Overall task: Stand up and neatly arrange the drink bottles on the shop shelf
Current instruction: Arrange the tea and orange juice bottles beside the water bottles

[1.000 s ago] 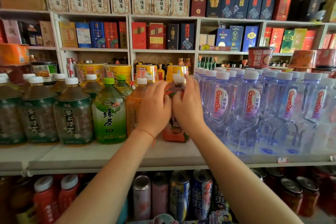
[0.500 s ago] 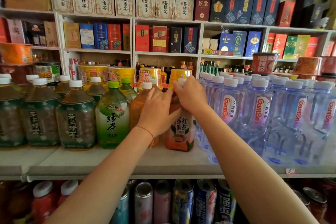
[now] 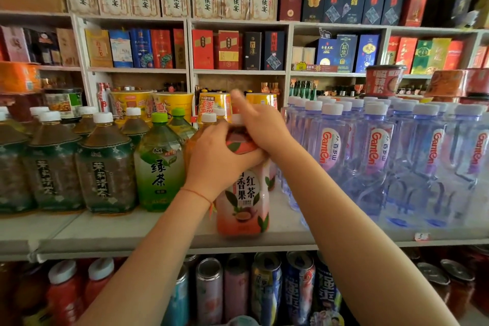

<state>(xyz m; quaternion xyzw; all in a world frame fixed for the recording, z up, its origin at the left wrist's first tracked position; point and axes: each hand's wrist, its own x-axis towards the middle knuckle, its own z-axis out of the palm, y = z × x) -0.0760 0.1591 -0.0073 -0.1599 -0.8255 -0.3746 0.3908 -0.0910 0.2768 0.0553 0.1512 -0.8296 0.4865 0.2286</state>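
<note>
A pink passion-fruit black tea bottle [image 3: 244,204] stands upright near the front edge of the white shop shelf [image 3: 119,233]. My left hand [image 3: 219,161] wraps around its shoulder from the left. My right hand [image 3: 260,124] grips its neck and cap from the right, fingers partly raised and blurred. To its left stands a green tea bottle [image 3: 158,164], with an orange tea bottle [image 3: 201,135] mostly hidden behind my left hand. Dark jasmine tea bottles [image 3: 104,167] fill the left. Clear water bottles [image 3: 375,161] crowd the right.
Yellow instant noodle cups [image 3: 169,103] sit behind the drinks. Boxed liquor [image 3: 227,49] fills the upper shelves. Below the shelf stand drink cans [image 3: 264,288] and red bottles [image 3: 66,291]. A gap of bare shelf lies between the pink bottle and the water bottles.
The pink bottle has come forward toward the shelf's front edge, and more of its label shows. Both hands stay on its top. The camera has moved closer.
</note>
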